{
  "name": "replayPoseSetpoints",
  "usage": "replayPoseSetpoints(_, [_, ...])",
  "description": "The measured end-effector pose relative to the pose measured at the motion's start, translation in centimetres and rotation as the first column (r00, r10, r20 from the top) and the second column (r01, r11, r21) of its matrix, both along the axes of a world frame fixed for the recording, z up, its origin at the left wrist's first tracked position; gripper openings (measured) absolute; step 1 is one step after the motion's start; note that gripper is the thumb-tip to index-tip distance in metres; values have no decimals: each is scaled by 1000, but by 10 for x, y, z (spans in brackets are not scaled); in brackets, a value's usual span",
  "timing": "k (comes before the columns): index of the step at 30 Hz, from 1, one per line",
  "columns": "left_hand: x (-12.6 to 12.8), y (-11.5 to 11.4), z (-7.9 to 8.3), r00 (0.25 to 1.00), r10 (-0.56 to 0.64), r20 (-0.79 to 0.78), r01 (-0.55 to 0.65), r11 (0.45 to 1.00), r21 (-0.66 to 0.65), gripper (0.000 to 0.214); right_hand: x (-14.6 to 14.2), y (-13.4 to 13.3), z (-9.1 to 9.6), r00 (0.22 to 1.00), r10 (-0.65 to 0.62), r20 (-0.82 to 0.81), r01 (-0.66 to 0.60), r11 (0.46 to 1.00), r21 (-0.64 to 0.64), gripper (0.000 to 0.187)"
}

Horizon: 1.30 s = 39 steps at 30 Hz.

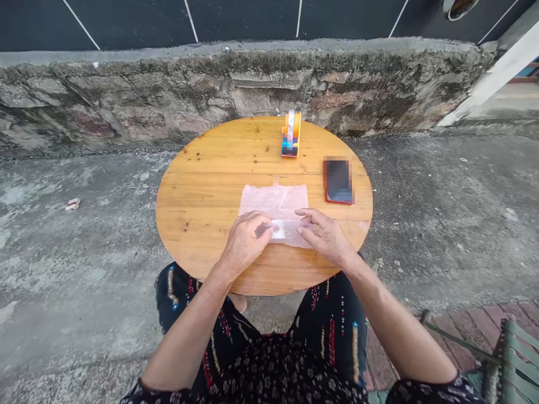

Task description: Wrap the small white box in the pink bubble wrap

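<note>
A pinkish, see-through sheet of bubble wrap (pixel 273 197) lies on the round wooden table in front of me, its near part folded over. A small white square piece (pixel 277 229) sits at the near part of the sheet, between my hands. My left hand (pixel 248 235) is closed at the wrap's left side, thumb and fingers pinched beside the white piece. On the right, my right hand (pixel 326 234) has its thumb and fingertips bent in around the wrap's near right edge. The fingers partly hide what they grip.
An orange and blue tape dispenser (pixel 291 134) stands at the table's far side. A phone in a red case (pixel 338 182) lies at the right. The wooden table (pixel 197 196) ends near my knees. Behind it runs a stone wall (pixel 147 101); a green chair (pixel 516 353) is at lower right.
</note>
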<state>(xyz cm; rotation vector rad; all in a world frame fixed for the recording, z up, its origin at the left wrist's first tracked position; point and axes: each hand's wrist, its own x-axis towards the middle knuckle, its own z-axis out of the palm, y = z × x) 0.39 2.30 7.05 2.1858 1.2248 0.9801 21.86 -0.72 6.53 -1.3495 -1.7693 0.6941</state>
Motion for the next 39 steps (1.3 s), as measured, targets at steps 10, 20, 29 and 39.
replayPoseSetpoints(10, [-4, -8, 2, 996, -69, 61, 77, 989, -129, 5, 2, -6, -7, 997, -47, 69, 48, 999, -6, 31])
replayPoseSetpoints(20, [-2, -9, 4, 995, -53, 87, 69, 979, -190, 10, 6, -20, -6, 934, -213, 287, 153, 964, 217, 32])
replayPoseSetpoints(29, [-4, -7, 2, 991, -44, 125, 71, 973, -219, 12, -34, -54, 3, 896, -94, 434, -127, 882, 453, 23])
replayPoseSetpoints(39, [-8, 3, -4, 986, -83, 145, 113, 971, -210, 16, -46, -42, -7, 780, -69, 622, -196, 917, 347, 30])
